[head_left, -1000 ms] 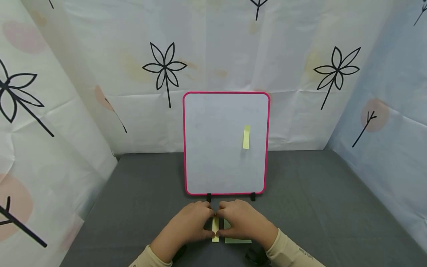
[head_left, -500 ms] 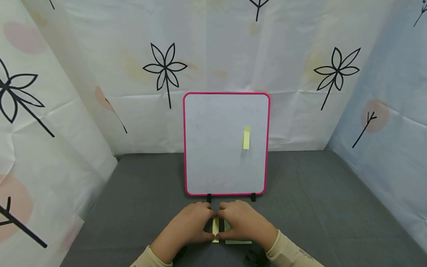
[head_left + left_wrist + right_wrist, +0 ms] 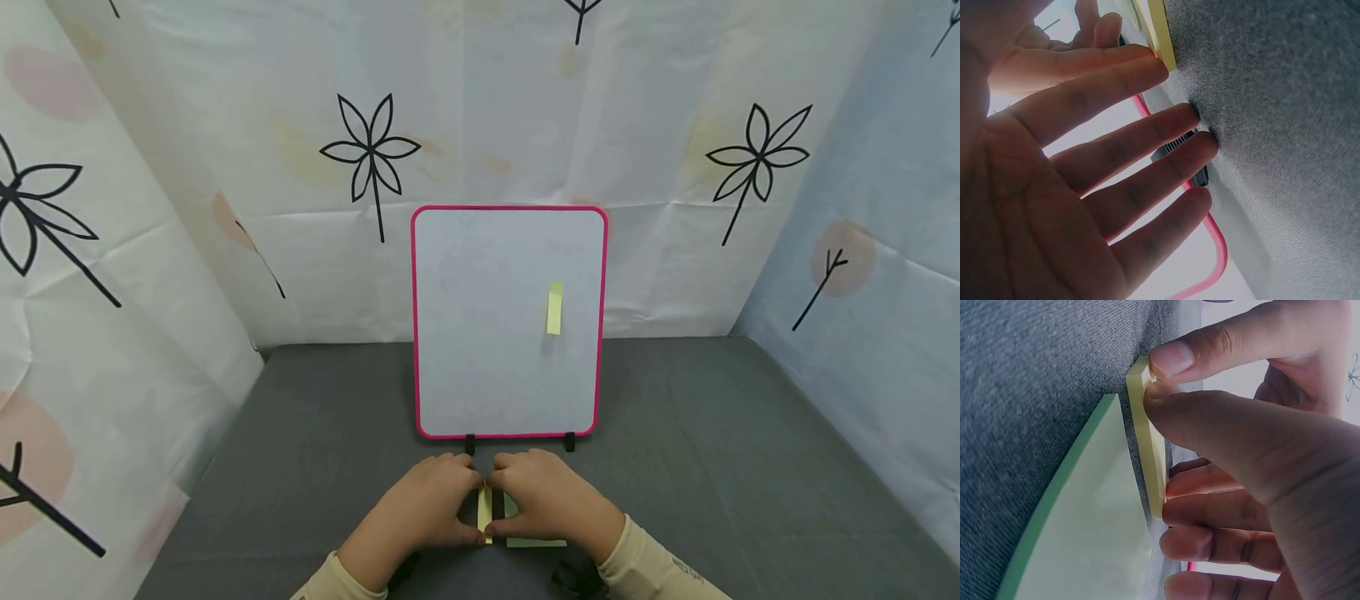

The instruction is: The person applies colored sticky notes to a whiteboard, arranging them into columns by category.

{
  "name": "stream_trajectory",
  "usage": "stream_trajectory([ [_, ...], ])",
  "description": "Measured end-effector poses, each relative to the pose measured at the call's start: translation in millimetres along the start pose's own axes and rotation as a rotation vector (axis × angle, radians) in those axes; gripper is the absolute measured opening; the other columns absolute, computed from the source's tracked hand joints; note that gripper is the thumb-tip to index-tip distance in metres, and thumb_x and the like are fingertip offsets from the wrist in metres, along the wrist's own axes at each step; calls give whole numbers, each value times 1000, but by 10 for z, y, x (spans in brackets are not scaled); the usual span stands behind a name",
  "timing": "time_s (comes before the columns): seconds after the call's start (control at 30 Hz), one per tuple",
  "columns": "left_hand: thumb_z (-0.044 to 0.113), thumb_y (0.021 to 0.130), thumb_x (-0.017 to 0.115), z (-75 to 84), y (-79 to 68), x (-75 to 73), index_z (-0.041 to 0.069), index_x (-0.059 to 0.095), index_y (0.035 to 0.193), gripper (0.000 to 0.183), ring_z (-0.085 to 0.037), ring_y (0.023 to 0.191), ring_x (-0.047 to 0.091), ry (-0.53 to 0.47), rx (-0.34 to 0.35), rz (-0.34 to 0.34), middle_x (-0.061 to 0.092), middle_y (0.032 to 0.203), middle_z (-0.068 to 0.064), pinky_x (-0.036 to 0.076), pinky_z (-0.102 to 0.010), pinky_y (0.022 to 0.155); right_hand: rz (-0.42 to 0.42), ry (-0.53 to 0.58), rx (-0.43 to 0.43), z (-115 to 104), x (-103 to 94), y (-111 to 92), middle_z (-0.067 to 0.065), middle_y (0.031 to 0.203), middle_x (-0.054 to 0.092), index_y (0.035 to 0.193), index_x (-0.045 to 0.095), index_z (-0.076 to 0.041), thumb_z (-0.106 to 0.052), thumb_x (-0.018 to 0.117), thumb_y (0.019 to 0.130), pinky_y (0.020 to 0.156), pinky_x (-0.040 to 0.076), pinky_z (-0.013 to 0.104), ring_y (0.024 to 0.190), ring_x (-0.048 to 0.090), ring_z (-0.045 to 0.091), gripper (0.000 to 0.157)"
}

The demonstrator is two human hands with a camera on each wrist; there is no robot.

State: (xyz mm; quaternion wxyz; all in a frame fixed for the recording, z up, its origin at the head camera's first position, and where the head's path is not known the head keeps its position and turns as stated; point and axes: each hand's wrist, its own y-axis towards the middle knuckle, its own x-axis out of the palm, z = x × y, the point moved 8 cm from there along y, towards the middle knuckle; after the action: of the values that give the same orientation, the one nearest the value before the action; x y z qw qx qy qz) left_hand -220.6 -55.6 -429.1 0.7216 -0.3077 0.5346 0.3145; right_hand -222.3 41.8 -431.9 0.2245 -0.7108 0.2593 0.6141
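Note:
A narrow yellow sticky-note pad (image 3: pixel 484 507) lies on the grey cloth between my two hands. My left hand (image 3: pixel 433 502) has its thumb at the pad's near end and its index fingertip at the far end, with the other fingers stretched out in the left wrist view. From the other side, my right hand (image 3: pixel 553 504) holds the same pad, thumb near and fingertips far. Both thumbs meet on the near end in the right wrist view. Beside it, a wider green sticky-note pad (image 3: pixel 1079 506) lies partly under my right hand in the head view.
A whiteboard (image 3: pixel 487 358) with a pink frame stands upright behind the hands on black feet (image 3: pixel 570 442). One yellow sticky strip (image 3: pixel 554 309) is stuck on its right half. Patterned cloth walls (image 3: pixel 225 150) enclose the table on the back and sides.
My left thumb tip has shifted slightly right across the pad's near end, closer to the right thumb. The rest of both hands and the pads stay in place.

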Motion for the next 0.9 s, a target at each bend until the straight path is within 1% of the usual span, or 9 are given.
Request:
stream_trajectory([
  [0.23, 52, 74, 95, 18, -12, -12, 21, 80, 105, 47, -7, 77, 55, 23, 18, 22, 63, 89, 10, 55, -34, 78, -4, 17, 2, -8, -4, 1, -14, 82, 53, 103, 79, -22, -54, 86, 85, 55, 34, 19, 58, 39, -3, 37],
  [0.4, 51, 74, 95, 8, -13, -8, 21, 80, 106, 46, -7, 79, 56, 23, 18, 20, 64, 90, 10, 55, -34, 79, -4, 12, -1, -8, -3, 1, -15, 82, 53, 104, 79, -22, -54, 86, 85, 55, 35, 18, 58, 39, -3, 38],
  [0.63, 51, 75, 95, 8, -21, 1, 22, 79, 106, 45, -5, 76, 53, 4, 18, 19, 63, 89, 11, 53, -31, 75, -34, 38, 28, 22, 14, 3, -16, 82, 51, 105, 79, -24, -54, 86, 85, 55, 34, 20, 58, 39, -2, 37],
  [0.9, 50, 76, 94, -11, -17, 13, 22, 79, 108, 45, -5, 79, 53, -23, 7, 13, 65, 92, 9, 54, -32, 77, -32, 43, 25, 18, 5, 6, -16, 81, 51, 104, 79, -23, -53, 86, 85, 56, 34, 20, 58, 39, -2, 35],
])
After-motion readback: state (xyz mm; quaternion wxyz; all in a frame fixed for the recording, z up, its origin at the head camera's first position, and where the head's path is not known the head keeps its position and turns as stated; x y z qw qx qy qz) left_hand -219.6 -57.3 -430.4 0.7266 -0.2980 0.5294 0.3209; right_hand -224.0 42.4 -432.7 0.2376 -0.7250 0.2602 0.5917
